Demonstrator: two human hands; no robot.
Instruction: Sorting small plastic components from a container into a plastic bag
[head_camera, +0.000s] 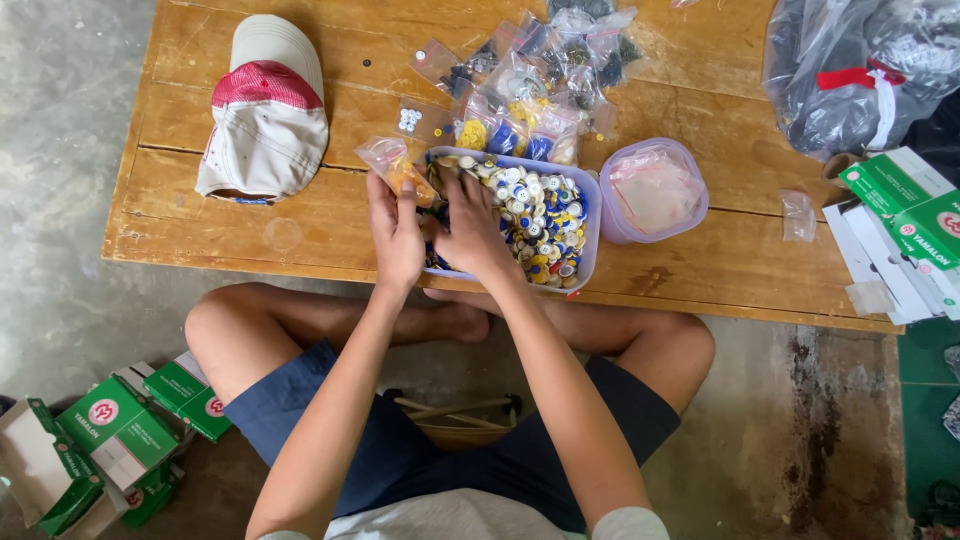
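Wooden desk (300, 230) over concrete floor. Left hand (396, 238) fingers pinching small clear bag (392, 163) at tub's rim. Right hand (470, 232) fingers buried among buttons in tub (590, 215), grip unclear. Cap (265, 110) left.

Left hand (396, 232): raised at the table edge, back of the hand to the camera, fingers curled upward and pinched closed at the tips. Wrist straight.

Right hand (470, 225): just beside the left, nearly touching it, back of the hand up, fingers spread and bent downward, tips hidden from view. Whether they grip anything cannot be told.

Forearms: both bare, reaching forward from the bottom of the view and converging toward the hands; elbows bent and held apart.

Legs: crossed beneath the arms, knees spread to either side, one bare foot tucked between them.
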